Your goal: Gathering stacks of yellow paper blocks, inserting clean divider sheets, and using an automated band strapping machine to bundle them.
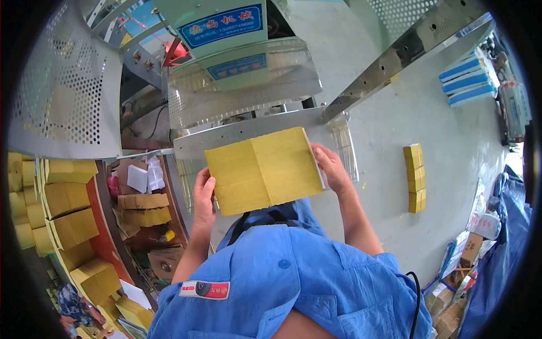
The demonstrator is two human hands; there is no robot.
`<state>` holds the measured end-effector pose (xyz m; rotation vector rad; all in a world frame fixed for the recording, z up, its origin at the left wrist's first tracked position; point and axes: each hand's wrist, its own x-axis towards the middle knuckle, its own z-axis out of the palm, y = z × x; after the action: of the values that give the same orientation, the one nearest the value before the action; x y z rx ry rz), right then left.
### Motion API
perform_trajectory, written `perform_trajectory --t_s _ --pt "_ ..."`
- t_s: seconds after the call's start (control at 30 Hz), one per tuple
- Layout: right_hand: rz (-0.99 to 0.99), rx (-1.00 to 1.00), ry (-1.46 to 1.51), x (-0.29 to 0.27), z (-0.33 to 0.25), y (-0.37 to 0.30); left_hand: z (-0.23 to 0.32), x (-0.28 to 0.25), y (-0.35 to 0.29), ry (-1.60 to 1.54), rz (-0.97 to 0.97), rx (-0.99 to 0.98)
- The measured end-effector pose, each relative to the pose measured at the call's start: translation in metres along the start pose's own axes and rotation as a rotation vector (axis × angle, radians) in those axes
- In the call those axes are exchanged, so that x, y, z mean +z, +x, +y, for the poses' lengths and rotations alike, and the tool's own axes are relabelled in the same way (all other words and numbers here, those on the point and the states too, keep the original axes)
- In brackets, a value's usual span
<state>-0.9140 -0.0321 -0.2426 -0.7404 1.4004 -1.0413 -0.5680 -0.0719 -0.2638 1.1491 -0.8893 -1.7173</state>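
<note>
A creased rectangle of yellow paper [262, 169] is held by both hands, in front of the torso and partly over a metal surface [192, 148]. Its left edge is gripped by the left hand [204, 196], the thumb being laid at the rim; its right edge, lined by a pale strip, is clasped by the right hand [332, 166]. The fingers underneath are largely hidden. Beyond the metal surface, a transparent cover [296, 70] and a pale green panel [220, 42] are seen, flanked by a perforated metal panel [68, 107] at left and a drilled metal beam [406, 56] at right. Farther left, yellow stacks [76, 226] are ranged in a row; on the grey floor [378, 147] at right, a yellow block row [415, 178] and blue-and-white packages [467, 78] are placed well apart.
</note>
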Motion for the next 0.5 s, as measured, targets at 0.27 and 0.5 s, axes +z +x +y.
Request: perform_trajectory --t_s 0.27,0.5 --pt "-0.078 -0.007 0.003 -0.0030 -0.0041 0.0031 0.0051 0.0045 -0.0020 0.037 0.046 0.001" --pt "-0.113 -0.030 0.044 0.0003 -0.0041 0.0092 0.0030 0.0050 -0.0037 0.028 0.056 -0.008"
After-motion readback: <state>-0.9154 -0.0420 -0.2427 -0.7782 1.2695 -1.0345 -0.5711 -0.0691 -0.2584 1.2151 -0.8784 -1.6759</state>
